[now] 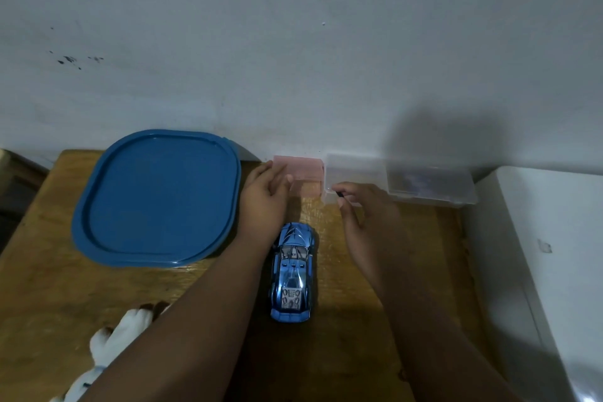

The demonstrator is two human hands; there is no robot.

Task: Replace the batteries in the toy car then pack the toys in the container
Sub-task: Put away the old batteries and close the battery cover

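A shiny blue toy car (292, 272) stands on its wheels on the wooden table (49, 303), between my two forearms. My left hand (263, 202) rests on the edge of a small pink translucent box (305, 174) at the wall. My right hand (365, 215) is just right of it, thumb and forefinger pinching a small dark object (340, 194) over a clear plastic box (354, 173). A container with a blue lid (156, 197) sits at the left. A white and brown plush toy (115, 341) lies at the lower left, partly behind my left arm.
A second clear box (430, 186) with dark contents stands against the wall on the right. A white surface (554, 254) borders the table's right side. The grey wall (293, 59) closes the back edge.
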